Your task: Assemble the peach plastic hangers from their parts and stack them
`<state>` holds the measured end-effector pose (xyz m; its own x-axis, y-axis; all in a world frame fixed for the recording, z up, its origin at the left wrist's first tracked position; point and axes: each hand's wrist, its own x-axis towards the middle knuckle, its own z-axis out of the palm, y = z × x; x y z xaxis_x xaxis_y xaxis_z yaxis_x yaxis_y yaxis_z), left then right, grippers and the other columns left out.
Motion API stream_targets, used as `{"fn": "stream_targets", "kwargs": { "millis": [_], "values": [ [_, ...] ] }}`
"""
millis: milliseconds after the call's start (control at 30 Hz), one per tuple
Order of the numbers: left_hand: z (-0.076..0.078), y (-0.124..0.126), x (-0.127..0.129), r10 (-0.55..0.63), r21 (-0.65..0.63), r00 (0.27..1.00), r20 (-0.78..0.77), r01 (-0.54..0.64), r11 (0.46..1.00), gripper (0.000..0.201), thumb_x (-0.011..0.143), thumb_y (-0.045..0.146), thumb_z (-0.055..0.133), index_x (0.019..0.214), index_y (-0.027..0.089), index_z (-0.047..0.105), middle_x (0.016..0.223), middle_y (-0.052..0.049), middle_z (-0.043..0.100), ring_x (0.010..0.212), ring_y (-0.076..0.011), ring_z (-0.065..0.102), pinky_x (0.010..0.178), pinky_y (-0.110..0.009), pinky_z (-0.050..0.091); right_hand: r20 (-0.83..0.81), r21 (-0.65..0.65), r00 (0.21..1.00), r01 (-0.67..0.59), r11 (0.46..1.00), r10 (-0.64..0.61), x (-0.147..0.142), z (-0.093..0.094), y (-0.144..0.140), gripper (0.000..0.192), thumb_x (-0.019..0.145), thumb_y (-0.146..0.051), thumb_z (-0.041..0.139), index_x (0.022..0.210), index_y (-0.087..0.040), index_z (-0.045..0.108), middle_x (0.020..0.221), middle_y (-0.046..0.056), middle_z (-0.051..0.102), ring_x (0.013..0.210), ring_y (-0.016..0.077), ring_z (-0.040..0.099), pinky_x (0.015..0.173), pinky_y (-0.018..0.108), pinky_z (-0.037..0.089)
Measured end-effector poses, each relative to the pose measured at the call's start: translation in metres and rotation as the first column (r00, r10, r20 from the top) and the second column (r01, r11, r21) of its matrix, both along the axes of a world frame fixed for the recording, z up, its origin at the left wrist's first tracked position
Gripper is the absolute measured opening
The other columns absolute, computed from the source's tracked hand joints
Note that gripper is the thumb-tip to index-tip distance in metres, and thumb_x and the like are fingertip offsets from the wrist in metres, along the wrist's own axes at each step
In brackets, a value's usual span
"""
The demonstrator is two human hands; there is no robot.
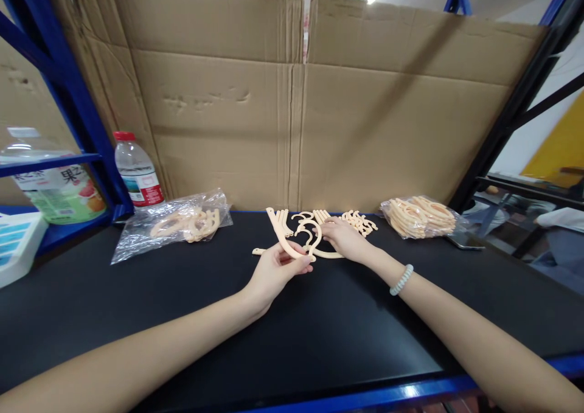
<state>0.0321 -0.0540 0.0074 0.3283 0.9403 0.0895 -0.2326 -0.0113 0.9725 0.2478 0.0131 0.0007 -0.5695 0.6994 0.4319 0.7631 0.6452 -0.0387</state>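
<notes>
My left hand (pixel 278 270) is closed on a cream plastic hanger arm (pixel 281 235), a curved bar with its upper end raised and tilted left. A cream curved hook (pixel 319 238) meets the bar's lower end by my thumb; whether the two are joined I cannot tell. My right hand (pixel 344 238) reaches in beside the hook, over loose pieces. Its fingers point left and bend down; their tips are partly hidden, so any hold is unclear. Under that hand lies another curved bar (pixel 329 255). Behind are a row of hanger arms (pixel 283 221) and a heap of small curved pieces (pixel 360 222).
A clear bag of cream parts (pixel 182 221) lies left, and another packed bag (pixel 417 216) right, next to a phone (pixel 465 241). A red-capped bottle (pixel 137 173), a large bottle (pixel 59 182) and a white tray (pixel 18 249) stand left. Cardboard (pixel 219 121) walls off the black table's (pixel 296 346) back.
</notes>
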Motion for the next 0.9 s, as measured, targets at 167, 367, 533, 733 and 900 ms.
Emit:
{"fn": "stream_targets", "kwargs": {
  "millis": [167, 367, 533, 733, 900],
  "values": [
    [-0.001, 0.001, 0.0, -0.007, 0.011, 1.0, -0.001, 0.007, 1.0, 0.03, 0.064, 0.023, 0.08, 0.082, 0.013, 0.058, 0.075, -0.001, 0.066, 0.07, -0.013, 0.065, 0.076, -0.028, 0.054, -0.041, 0.031, 0.998, -0.047, 0.998, 0.049, 0.001, -0.002, 0.002, 0.025, 0.082, -0.002, 0.051, 0.091, -0.017, 0.069, 0.091, 0.008, 0.068, 0.094, 0.0234, 0.051, 0.087, 0.038, 0.042],
    [0.0, 0.001, -0.001, -0.01, -0.01, 1.0, 0.005, 0.01, 1.0, 0.031, 0.064, 0.023, 0.08, 0.083, 0.013, 0.059, 0.077, -0.001, 0.065, 0.071, -0.0125, 0.065, 0.076, -0.027, 0.054, -0.209, 0.031, 0.977, -0.034, 0.999, 0.039, 0.001, -0.004, 0.001, 0.018, 0.083, -0.004, 0.051, 0.082, -0.016, 0.064, 0.085, 0.007, 0.066, 0.088, 0.0221, 0.052, 0.081, 0.035, 0.044],
    [0.002, -0.001, -0.002, -0.008, -0.03, 0.999, 0.039, 0.009, 0.999, 0.032, 0.062, 0.023, 0.082, 0.082, 0.013, 0.059, 0.077, 0.0, 0.065, 0.074, -0.013, 0.065, 0.079, -0.027, 0.053, -0.591, -0.064, 0.805, 0.014, 0.998, -0.049, -0.002, 0.005, -0.012, 0.013, 0.087, -0.017, 0.048, 0.09, -0.019, 0.061, 0.073, 0.002, 0.063, 0.065, 0.0166, 0.057, 0.068, 0.032, 0.046],
    [0.0, -0.001, -0.003, -0.014, -0.018, 0.998, 0.063, 0.016, 1.0, 0.032, 0.063, 0.024, 0.081, 0.083, 0.013, 0.059, 0.078, -0.001, 0.066, 0.079, -0.0142, 0.065, 0.083, -0.03, 0.053, -0.94, -0.234, 0.302, -0.228, 0.945, -0.16, -0.017, 0.022, -0.05, 0.03, 0.081, -0.045, 0.061, 0.093, -0.018, 0.057, 0.091, 0.007, 0.064, 0.064, 0.0156, 0.064, 0.057, 0.03, 0.053],
    [-0.002, 0.0, -0.004, -0.014, -0.023, 0.994, 0.106, 0.016, 1.0, 0.035, 0.062, 0.026, 0.082, 0.084, 0.014, 0.058, 0.08, -0.002, 0.067, 0.081, -0.015, 0.064, 0.084, -0.031, 0.053, -0.959, -0.285, 0.103, -0.34, 0.896, -0.266, -0.034, 0.031, -0.078, 0.033, 0.073, -0.043, 0.072, 0.09, -0.017, 0.063, 0.1, 0.008, 0.064, 0.082, 0.0203, 0.066, 0.072, 0.034, 0.055]
  ]
}}
